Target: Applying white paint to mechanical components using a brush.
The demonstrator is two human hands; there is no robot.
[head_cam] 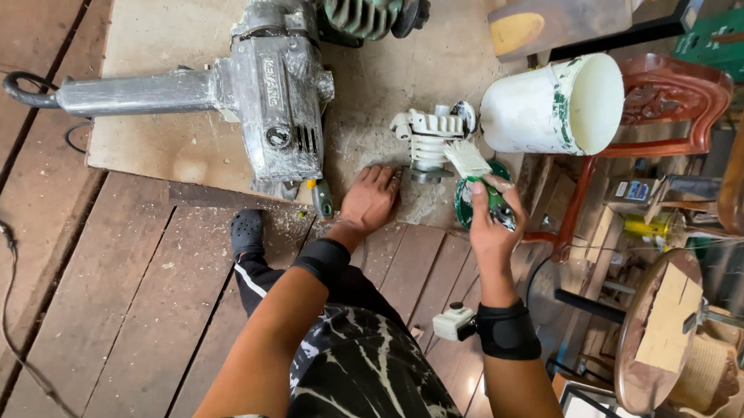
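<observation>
Plank floor (95, 321), dark worn wood, runs under the whole scene; a pale board (169, 135) lies on it at the far side, dusted with sawdust.

Large grey power tool (275, 94) lies on the board, far left of centre, long handle (124, 93) pointing left. Green finned motor part (368, 4) sits just beyond it at the far edge.

White bucket (555, 107) lies on its side, far right, mouth facing right. Carved red-brown chair (671, 100) stands just to its right.

Small white finned casing (428, 138) rests on the board between the power tool and the bucket, just left of the bucket.

Left hand (370, 199): palm down, fingers spread flat on the board, pressed against the surface just near-left of the white casing; fingertips close to its base, contact with it cannot be judged. Nothing grasped, hand released. Green-handled tool (323, 199) lies just left of this hand.

Right hand (491, 219): clenched around the green handle of a paintbrush (472, 161). Pale bristles point far-left, above the fist, tip just beside the right edge of the white casing. Handle runs down through the closed fingers; thumb lies across it. A green round object (462, 203) shows partly behind the hand.

Black cuff on each wrist; a small white device (455, 323) strapped at the right one.
</observation>
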